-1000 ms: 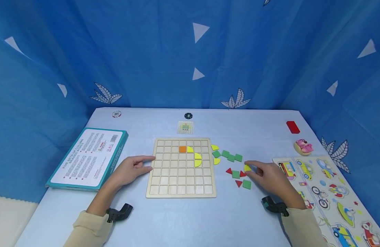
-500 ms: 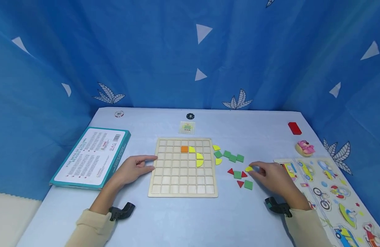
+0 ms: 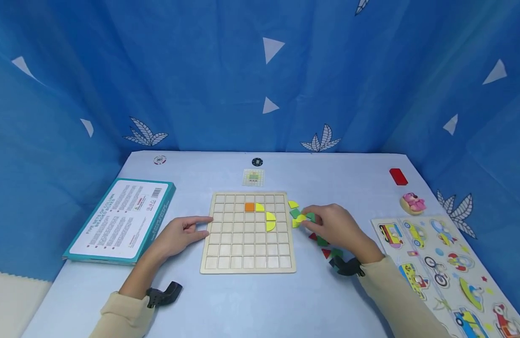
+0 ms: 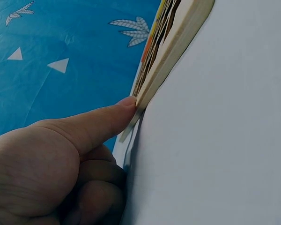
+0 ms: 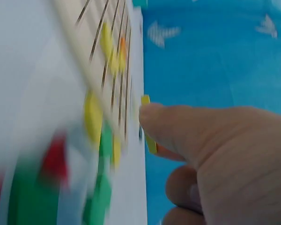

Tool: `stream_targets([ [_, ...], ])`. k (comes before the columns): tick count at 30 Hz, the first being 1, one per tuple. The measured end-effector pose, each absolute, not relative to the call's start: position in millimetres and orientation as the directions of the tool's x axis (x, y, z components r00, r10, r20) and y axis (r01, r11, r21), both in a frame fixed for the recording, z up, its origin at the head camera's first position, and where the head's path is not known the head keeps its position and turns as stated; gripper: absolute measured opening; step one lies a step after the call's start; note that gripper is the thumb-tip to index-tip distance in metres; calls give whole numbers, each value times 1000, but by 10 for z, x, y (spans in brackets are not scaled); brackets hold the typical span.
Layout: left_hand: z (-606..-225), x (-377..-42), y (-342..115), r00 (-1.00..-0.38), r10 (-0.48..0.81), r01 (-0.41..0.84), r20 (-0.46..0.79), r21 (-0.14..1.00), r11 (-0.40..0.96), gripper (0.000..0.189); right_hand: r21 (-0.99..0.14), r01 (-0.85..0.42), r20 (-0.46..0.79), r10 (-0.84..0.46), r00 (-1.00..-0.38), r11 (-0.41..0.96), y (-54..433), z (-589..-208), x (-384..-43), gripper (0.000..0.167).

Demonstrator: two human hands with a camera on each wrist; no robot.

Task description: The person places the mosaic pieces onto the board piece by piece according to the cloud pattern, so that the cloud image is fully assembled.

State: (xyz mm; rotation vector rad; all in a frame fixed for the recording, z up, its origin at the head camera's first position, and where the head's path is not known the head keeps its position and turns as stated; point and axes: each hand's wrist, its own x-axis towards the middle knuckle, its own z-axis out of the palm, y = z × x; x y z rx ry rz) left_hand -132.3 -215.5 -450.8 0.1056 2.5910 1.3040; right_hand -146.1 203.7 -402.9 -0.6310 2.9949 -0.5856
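My left hand (image 3: 178,237) touches the left edge of the wooden grid board (image 3: 247,271) with thumb and forefinger apart; in the left wrist view the thumb (image 4: 98,124) meets the edge. On the board lie an orange square (image 3: 249,207) and several yellow quarter-circle pieces (image 3: 270,226). My right hand (image 3: 338,227) pinches another yellow quarter-circle piece (image 5: 151,143) between thumb and forefinger, just right of the board and raised above the loose pieces. Under and around it are green squares (image 3: 295,213), red triangles (image 3: 326,253) and two loose yellow pieces (image 3: 293,204), partly covered by the hand.
Behind the board lie a small pattern card (image 3: 253,177) and a black disc (image 3: 257,162). A teal box (image 3: 120,218) is at the left. To the right are a picture puzzle board (image 3: 429,253), a pink toy figure (image 3: 413,203) and a red block (image 3: 398,177).
My right hand has lifted the yellow quarter-circle piece from beside the red triangles and carried it left, towards the board. The left hand stays at the board's edge.
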Motion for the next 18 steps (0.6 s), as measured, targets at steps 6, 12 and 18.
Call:
stream_targets([
  [6,-4521,-1343,-2159,-967,177,-43,-181,807,589,40,-436,-456,74,-474,-877,776,1429,-4109,-1736,30],
  [12,-4526,-1354,-2157,-967,182,-36,-177,807,590,39,-523,-457,60,-503,-862,720,980,-4211,-1982,28],
  [18,-4530,-1335,-2172,-970,178,-31,-168,807,590,39,-512,-474,76,-512,-855,716,720,-4305,-2112,27],
])
